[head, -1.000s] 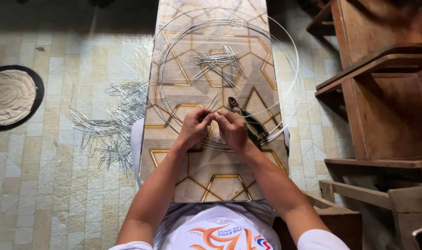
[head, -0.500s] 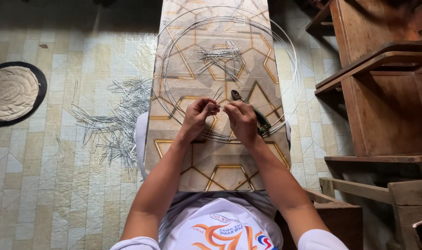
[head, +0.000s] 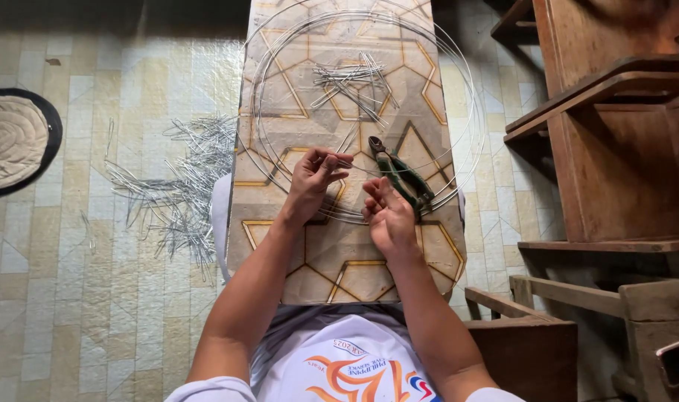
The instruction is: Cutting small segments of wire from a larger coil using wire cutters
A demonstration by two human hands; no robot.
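Wire rings point(head: 458, 89), thin and silvery, lie on the patterned desk point(head: 280, 253). Left hand point(head: 313, 182) pinches a short wire piece; right hand point(head: 388, 216), loosely curled, touches the ring beside green-handled pliers point(head: 399, 175).

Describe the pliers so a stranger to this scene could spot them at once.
Find the long patterned board running away from the person, ringed with thin wire hoops. Just beyond the right hand lie the pliers, slanting across the hoops. Dark jaws and green handles set them apart from the bare silver wire pieces further up.
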